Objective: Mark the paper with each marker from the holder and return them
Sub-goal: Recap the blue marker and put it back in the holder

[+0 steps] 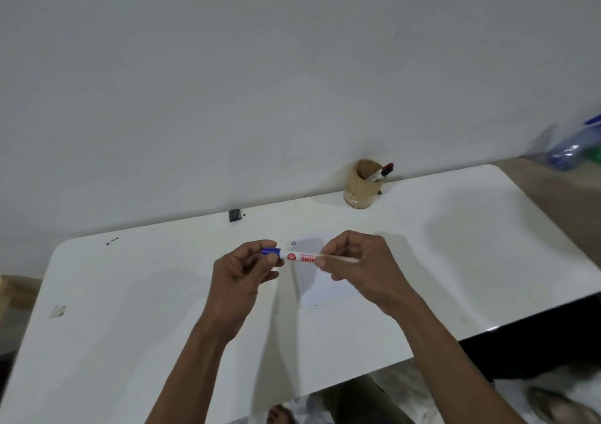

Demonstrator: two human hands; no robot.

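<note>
Gripping the blue marker (pixel 297 257) over the paper (pixel 320 288), left hand (pixel 242 272) should pull its cap straight while right hand (pixel 359 266) clamps the barrel.

Looks like a plain room at home or a small office: bare white wall (pixel 227 66), a white surface (pixel 130 293) pushed against it, a bamboo pen holder (pixel 359 189), plastic bottles (pixel 572 150) off right

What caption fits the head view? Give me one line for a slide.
Both hands hold a blue-capped marker level above the paper, left hand on the cap, right hand on the barrel; holder behind.
</note>
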